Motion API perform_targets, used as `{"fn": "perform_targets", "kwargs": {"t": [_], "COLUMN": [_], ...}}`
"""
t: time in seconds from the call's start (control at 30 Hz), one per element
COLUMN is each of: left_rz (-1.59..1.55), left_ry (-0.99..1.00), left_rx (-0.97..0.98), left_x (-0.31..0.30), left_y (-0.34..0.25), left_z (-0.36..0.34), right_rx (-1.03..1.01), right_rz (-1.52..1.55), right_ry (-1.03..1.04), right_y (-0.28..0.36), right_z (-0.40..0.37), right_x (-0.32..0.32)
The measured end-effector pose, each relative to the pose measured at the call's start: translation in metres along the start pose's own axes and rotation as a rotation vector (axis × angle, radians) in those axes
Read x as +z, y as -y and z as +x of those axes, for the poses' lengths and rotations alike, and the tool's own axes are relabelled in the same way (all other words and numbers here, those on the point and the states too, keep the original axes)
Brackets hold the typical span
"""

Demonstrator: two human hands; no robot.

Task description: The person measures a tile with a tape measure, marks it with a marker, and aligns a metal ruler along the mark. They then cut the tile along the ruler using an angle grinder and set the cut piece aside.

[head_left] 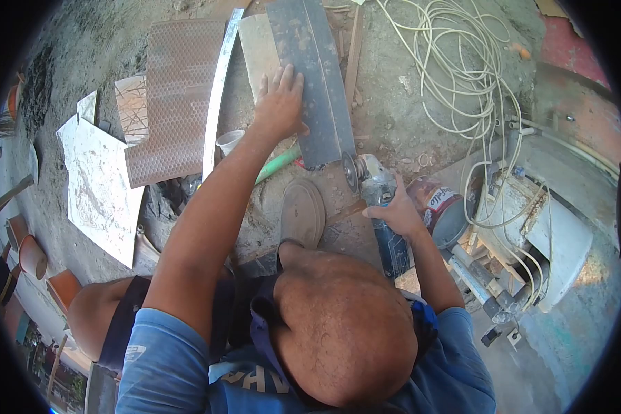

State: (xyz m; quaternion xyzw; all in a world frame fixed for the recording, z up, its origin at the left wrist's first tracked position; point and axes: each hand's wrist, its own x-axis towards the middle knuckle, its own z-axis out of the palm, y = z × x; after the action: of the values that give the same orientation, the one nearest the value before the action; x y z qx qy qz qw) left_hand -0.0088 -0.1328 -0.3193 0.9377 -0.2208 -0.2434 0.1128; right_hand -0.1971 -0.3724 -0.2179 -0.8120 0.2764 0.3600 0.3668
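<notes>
A long dark grey tile (314, 76) lies on the ground, with a pale line running along its length. My left hand (281, 103) rests on its left edge, fingers spread flat, beside a beige tile piece (259, 52). My right hand (397, 210) is wrapped around the body of an angle grinder (378, 181), whose blue lower part extends toward me. The grinder's disc (350, 172) sits right at the tile's near end, close to the line. My sandalled foot (302, 210) stands just short of the tile.
A coiled cream cable (455, 69) spreads at the upper right. Near the grinder are a paint tin (436, 203) and a white, broken-looking case (559, 241). Leftward lie a metal strip (221, 90), a brown patterned tile (183, 90), a white cup (229, 141) and a white sheet (103, 186).
</notes>
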Motion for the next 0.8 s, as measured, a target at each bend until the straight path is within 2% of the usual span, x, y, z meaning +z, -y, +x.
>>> {"fn": "perform_targets", "kwargs": {"t": [0.8], "left_rz": [-0.001], "left_ry": [-0.017], "left_rx": [0.01], "left_x": [-0.001], "left_y": [-0.001], "left_z": [0.0], "right_rx": [-0.057], "right_rz": [0.059], "right_ry": [-0.001], "right_y": [0.005], "right_z": [0.004], "right_x": [0.0]}}
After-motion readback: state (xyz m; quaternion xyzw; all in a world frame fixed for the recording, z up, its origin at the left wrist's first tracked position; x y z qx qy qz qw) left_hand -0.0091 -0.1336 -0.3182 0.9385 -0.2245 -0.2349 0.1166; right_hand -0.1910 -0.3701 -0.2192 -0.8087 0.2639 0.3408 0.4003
